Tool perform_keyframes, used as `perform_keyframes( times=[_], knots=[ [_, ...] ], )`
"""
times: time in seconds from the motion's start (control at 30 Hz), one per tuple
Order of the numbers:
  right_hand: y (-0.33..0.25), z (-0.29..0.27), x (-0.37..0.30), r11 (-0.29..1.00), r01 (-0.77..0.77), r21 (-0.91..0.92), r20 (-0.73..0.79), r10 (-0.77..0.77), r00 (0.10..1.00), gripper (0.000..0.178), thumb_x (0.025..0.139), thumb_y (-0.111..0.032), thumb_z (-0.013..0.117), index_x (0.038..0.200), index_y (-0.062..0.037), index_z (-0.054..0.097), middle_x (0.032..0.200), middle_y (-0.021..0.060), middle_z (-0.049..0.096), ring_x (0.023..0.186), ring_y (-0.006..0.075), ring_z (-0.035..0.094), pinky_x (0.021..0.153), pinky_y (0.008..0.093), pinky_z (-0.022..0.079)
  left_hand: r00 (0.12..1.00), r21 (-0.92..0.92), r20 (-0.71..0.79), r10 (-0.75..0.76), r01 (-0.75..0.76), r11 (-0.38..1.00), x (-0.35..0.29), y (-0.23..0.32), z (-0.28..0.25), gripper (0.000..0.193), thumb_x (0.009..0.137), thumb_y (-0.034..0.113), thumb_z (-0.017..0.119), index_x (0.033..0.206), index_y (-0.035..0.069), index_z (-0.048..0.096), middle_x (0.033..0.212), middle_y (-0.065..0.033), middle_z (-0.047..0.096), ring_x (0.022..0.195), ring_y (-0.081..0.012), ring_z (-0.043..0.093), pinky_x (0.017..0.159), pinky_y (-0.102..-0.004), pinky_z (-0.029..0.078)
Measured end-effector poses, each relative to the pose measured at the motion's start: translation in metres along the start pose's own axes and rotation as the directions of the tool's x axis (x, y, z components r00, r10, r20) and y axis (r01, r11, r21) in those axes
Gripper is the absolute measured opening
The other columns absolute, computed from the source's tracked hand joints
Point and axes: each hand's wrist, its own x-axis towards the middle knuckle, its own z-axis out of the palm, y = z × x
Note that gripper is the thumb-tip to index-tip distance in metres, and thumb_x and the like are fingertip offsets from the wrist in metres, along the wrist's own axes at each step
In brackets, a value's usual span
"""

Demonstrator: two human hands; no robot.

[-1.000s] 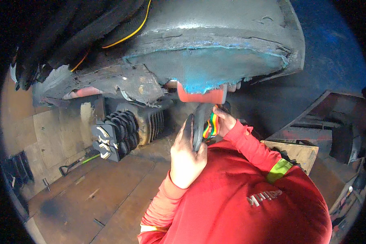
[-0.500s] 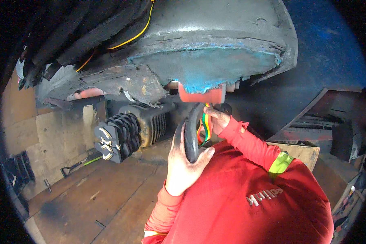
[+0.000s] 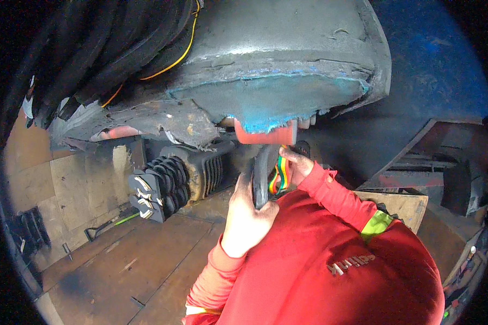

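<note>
Between my hands is a black-soled flip-flop [image 3: 261, 172], held on edge, with a green, yellow and red striped strap [image 3: 280, 176]. My left hand [image 3: 247, 216] wraps round the near end of the sole, thumb on one side and fingers on the other. My right hand [image 3: 298, 167] pinches the strap side near the far end. Just above that far end is a red grinding wheel or belt [image 3: 265, 135] under a dusty hood with a frayed blue cloth edge [image 3: 265, 111]. Whether the sole touches it cannot be made out. A dark rounded piece [image 3: 303, 146] shows behind my right fingers.
A stack of black flip-flops with pale straps [image 3: 146, 197] lies left, against a ribbed dark motor housing [image 3: 200, 170]. Dark hoses and a yellow cord [image 3: 184, 54] hang upper left. A metal frame [image 3: 401, 162] stands right. Brown boards [image 3: 124, 260] cover the floor.
The flip-flop has tilted and turned slightly, its far end now a little lower and showing more of its face. Both hands have shifted slightly with it, keeping their hold.
</note>
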Motion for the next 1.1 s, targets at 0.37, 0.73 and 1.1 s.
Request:
perform_keyframes(
  times=[0.37,0.73,1.1],
  knots=[
    [-0.008,0.027,-0.011,1.000,0.029,-0.003,-0.014,-0.029,0.999,0.028,0.091,-0.027,0.072,0.115,-0.0127,0.064,0.109,0.0038,0.067,0.101,0.0242,0.065,0.091,0.0467,0.052,0.988,0.021,0.060,-0.143,0.142,0.990,0.014,0.014,-0.006,0.062,0.078,0.004,0.062,0.137,-0.004,0.045,0.122,-0.0233,0.061,0.114,-0.0343,0.062,0.098,-0.0395,0.048],
    [0.005,0.004,-0.001,0.996,-0.060,0.067,0.065,0.056,0.996,0.031,0.096,-0.032,0.066,0.119,-0.0126,0.059,0.109,0.0077,0.068,0.101,0.0266,0.066,0.090,0.0496,0.053,0.986,0.012,0.160,0.054,-0.057,0.998,0.018,0.009,-0.009,0.079,0.077,0.015,0.077,0.144,-0.004,0.039,0.122,-0.0211,0.061,0.113,-0.0325,0.062,0.098,-0.0379,0.047],
    [-0.001,0.025,-0.011,0.993,0.092,-0.072,0.089,-0.086,0.992,0.028,0.096,-0.030,0.067,0.117,-0.0109,0.061,0.109,0.0066,0.068,0.102,0.0230,0.066,0.092,0.0454,0.053,0.979,0.039,0.156,-0.131,0.127,0.991,0.001,0.020,-0.023,0.076,0.077,0.013,0.075,0.142,-0.005,0.040,0.133,-0.0218,0.054,0.121,-0.0282,0.056,0.103,-0.0385,0.044]
  ],
)
